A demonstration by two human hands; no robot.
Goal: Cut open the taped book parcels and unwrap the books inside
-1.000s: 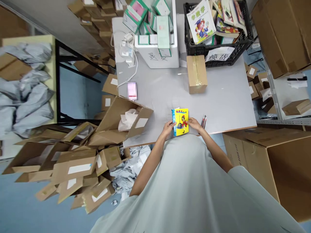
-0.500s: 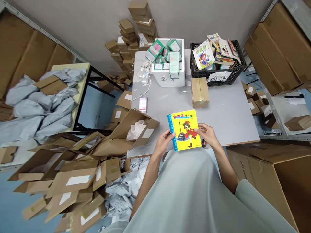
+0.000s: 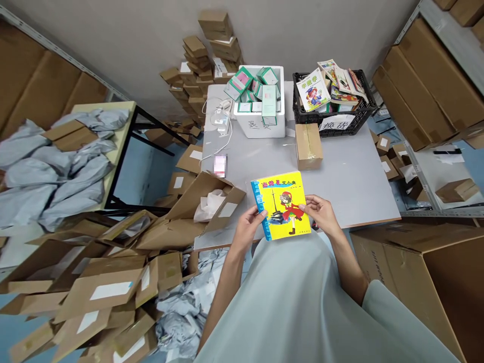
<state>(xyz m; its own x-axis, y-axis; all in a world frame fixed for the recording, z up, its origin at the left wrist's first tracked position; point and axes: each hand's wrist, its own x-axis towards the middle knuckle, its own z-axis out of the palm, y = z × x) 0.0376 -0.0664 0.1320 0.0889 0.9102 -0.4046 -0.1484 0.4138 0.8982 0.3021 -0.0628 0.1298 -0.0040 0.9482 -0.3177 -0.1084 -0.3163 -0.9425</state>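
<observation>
While you hold the yellow children's book (image 3: 283, 206) with its cover facing up towards you, both your hands are closed on its sides. Your left hand (image 3: 247, 224) pinches the blue-banded left edge, thumb on the cover; your right hand (image 3: 321, 214) grips the right edge, thumb laid on the front. The book is tilted slightly, over the near edge of the desk (image 3: 351, 176), just in front of your pale garment (image 3: 295, 297).

Ahead of you, a small taped cardboard box (image 3: 309, 146) sits in front of the black plastic crate (image 3: 363, 121), which stands at the desk's far right corner, heaped with picture books (image 3: 313, 91). Beside it, at the far edge, a white foam bin (image 3: 264, 128) holds green-and-white cartons (image 3: 269, 103). A white power strip (image 3: 222, 118) lies near the far left corner, its cable running along the left edge towards a small blurred-out pink item (image 3: 220, 166). At the near left corner you have an open cardboard carton (image 3: 227, 201) with crumpled white wrapping (image 3: 209, 205) inside.
</observation>
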